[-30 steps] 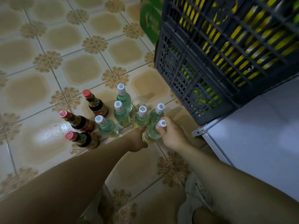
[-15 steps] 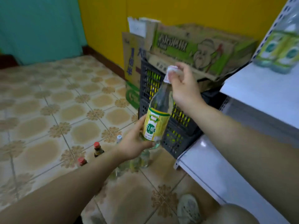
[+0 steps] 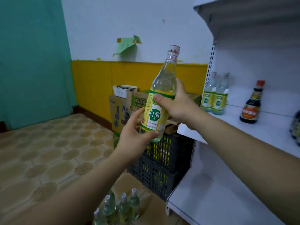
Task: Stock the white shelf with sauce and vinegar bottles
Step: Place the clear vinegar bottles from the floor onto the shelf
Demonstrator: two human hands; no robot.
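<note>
You are holding the white vinegar bottle [image 3: 155, 111] nearly upright just left of the white shelf [image 3: 272, 129], left hand [image 3: 131, 140] gripping its base for support, right hand [image 3: 178, 106] wrapping its shoulder, likely to steer it in.

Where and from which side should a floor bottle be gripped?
By the neck just under its white cap, coming down from above: the floor bottles stand upright and packed close, so their bodies are hard to reach, their necks free.

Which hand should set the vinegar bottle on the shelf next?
Probably right. The right hand grips the vinegar bottle mid-body, on the side nearest the white shelf; the left hand holds its base, farther away.
</note>
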